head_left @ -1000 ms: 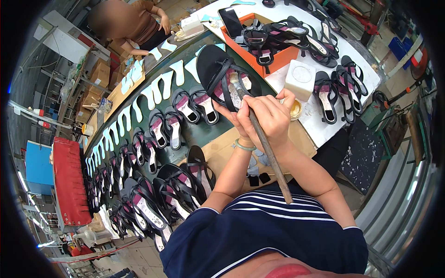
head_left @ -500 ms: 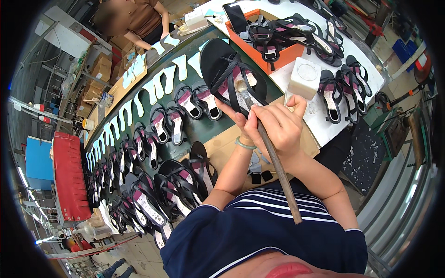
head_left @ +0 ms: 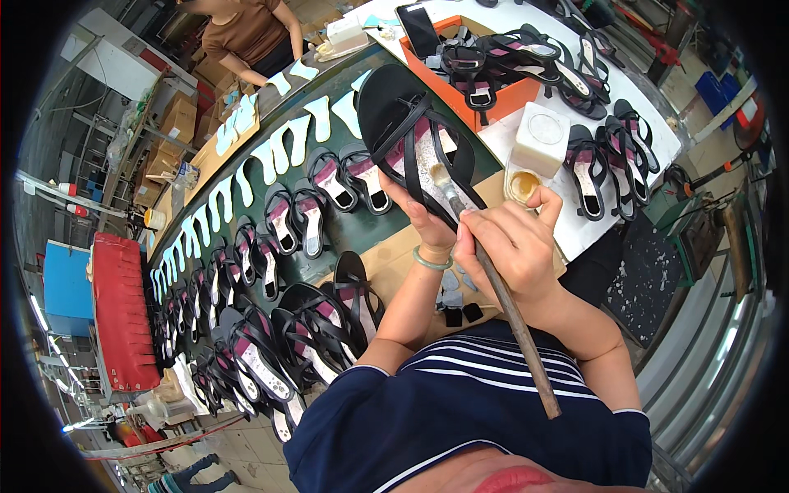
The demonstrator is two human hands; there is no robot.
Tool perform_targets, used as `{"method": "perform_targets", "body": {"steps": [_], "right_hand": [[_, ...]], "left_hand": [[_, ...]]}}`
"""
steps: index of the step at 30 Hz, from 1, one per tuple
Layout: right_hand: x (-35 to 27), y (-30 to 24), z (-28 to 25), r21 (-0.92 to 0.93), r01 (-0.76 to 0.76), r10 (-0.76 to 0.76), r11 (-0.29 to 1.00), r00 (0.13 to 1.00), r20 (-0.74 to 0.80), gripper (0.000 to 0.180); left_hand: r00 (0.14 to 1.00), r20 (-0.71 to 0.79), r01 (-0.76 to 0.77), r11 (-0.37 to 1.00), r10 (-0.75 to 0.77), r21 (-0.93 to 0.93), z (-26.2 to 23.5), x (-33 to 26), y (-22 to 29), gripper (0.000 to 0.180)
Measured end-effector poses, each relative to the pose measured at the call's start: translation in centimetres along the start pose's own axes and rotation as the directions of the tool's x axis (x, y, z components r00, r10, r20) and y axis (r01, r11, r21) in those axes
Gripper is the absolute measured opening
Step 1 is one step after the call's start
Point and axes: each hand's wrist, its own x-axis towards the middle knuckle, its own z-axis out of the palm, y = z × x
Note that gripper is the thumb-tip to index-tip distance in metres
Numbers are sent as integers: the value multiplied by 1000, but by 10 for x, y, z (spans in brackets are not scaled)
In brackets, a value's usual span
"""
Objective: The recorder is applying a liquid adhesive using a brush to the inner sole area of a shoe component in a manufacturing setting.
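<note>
My left hand [head_left: 425, 215] holds up a black strappy sandal [head_left: 393, 111] from below, its fingers wrapped around the heel end and partly hidden behind it. The sandal tilts so that its inside faces me. Between the thumb and fingers of my right hand [head_left: 514, 245] is a long brush [head_left: 516, 319] with a wooden handle. The bristles rest on the pale insole near the heel part of the sandal. Close to my right hand, a small open pot [head_left: 523, 186] of amber liquid stands beside a white square container [head_left: 541, 135].
Rows of black sandals [head_left: 308, 215] and white insole pieces [head_left: 269, 158] lie on the green belt [head_left: 362, 230] to the left. An orange box [head_left: 505, 101] full of sandals and a dark phone [head_left: 418, 31] sit at the back. More sandals [head_left: 587, 168] stand right. Another person [head_left: 251, 37] is across.
My right hand and the brush have shifted right and slightly down, with the bristles lower on the insole. The pot of amber liquid now shows. The sandal stays in my left hand.
</note>
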Motion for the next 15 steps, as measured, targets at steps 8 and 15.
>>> {"method": "perform_targets", "body": {"steps": [8, 15], "right_hand": [[-6, 10, -13, 25, 23, -25, 999, 997, 79, 11], [8, 43, -19, 313, -138, 115, 940, 989, 91, 15]], "left_hand": [[1000, -11, 10, 998, -9, 55, 0, 4, 6, 72], [921, -25, 377, 908, -388, -184, 7, 15, 13, 63]]}}
